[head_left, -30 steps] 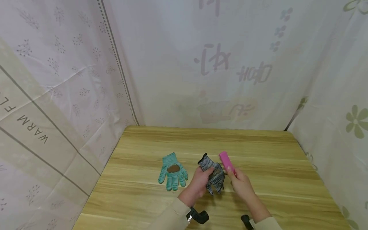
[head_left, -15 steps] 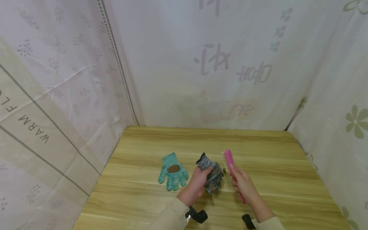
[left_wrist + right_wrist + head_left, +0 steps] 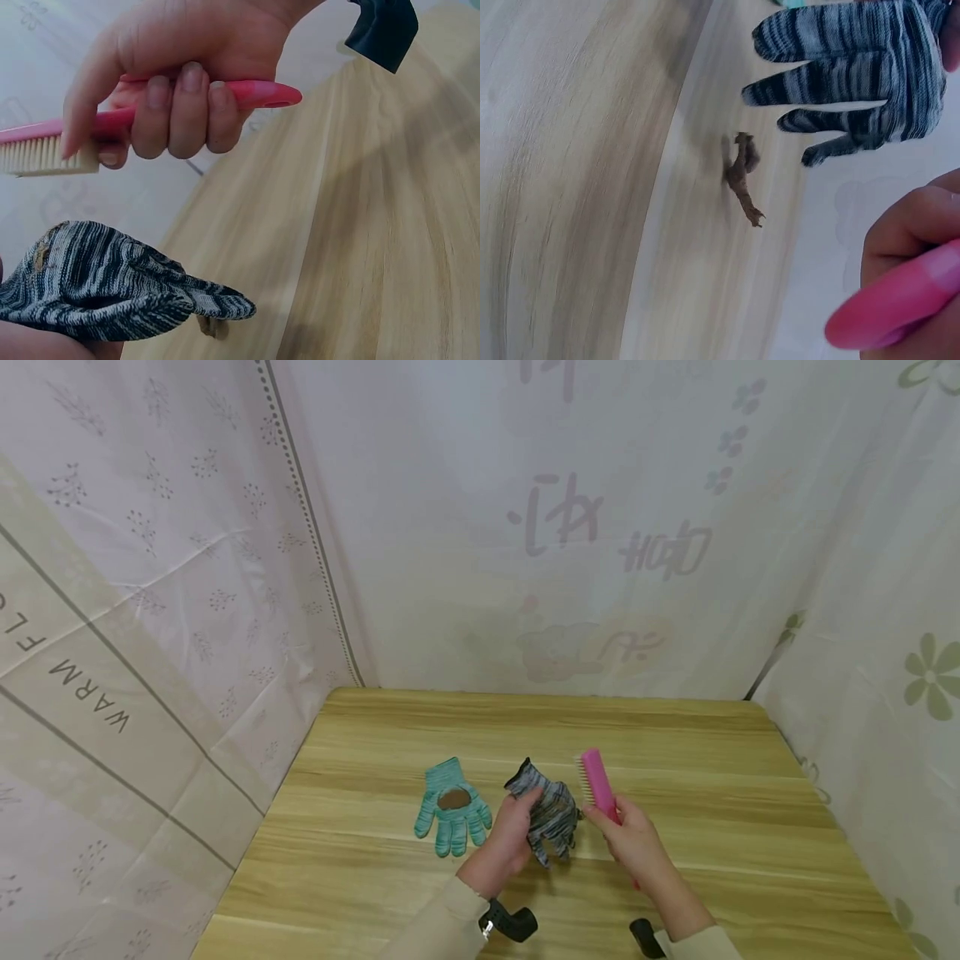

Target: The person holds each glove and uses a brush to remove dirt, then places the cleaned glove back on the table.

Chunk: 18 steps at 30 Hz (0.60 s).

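My left hand (image 3: 510,837) grips a black-and-grey knitted glove (image 3: 553,817) above the table, thumb on top; its limp fingers hang toward me. In the left wrist view, the glove (image 3: 105,281) has a brownish stain (image 3: 41,257) near its edge. My right hand (image 3: 636,842) holds a pink brush (image 3: 595,775) by the handle, just right of the glove. Pale bristles (image 3: 45,156) show in the left wrist view, apart from the glove. A shrivelled brown scrap (image 3: 741,178) lies on the table in the right wrist view.
A teal knitted glove (image 3: 442,827) lies flat to the left, with a brown patch (image 3: 453,799) on it. The wood-grain table (image 3: 712,777) meets patterned curtains (image 3: 480,568) at its back and sides.
The brush has come away from the glove's right side, turned so its bristles show, then shifted slightly left. The grey glove and left hand have drifted a little left.
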Tool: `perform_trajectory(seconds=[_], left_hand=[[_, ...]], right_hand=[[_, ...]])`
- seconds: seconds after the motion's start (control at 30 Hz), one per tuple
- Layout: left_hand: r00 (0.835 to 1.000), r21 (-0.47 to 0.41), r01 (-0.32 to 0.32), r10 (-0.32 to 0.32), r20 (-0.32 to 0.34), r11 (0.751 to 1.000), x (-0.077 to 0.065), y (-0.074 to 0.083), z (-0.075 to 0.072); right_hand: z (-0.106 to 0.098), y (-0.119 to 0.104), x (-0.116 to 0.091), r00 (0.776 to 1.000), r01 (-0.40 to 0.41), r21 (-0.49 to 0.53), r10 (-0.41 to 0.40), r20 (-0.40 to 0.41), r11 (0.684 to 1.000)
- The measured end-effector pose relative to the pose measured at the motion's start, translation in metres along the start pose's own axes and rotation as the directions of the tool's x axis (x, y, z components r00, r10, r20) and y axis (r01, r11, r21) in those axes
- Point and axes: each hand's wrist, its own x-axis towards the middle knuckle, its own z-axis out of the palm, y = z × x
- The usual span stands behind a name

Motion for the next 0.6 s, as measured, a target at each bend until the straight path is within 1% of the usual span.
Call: perform_trajectory(seconds=[0.1,0.2,0.37,0.6], left_hand=[[1.0,-0.039,-0.004,0.005,0.018,0.999,0.001,0.0,0.002],[0.998,-0.067,-0.012,0.016,0.057,0.998,0.002,-0.001,0.005],[0.995,-0.08,-0.007,0.015,0.103,0.997,0.002,-0.006,0.01],[0.993,-0.087,0.007,0.003,0.115,0.996,0.0,-0.01,0.013]], right_hand=[[0.004,-0.002,-0.001,0.999,0.044,-0.032,-0.044,-0.021,0.999],[0.009,-0.004,-0.003,0.996,0.08,-0.029,-0.081,-0.025,0.996],[0.017,-0.008,-0.005,0.995,0.095,-0.009,-0.095,-0.007,0.995],[0.027,-0.011,-0.005,0.992,0.124,-0.023,-0.124,0.023,0.992]])
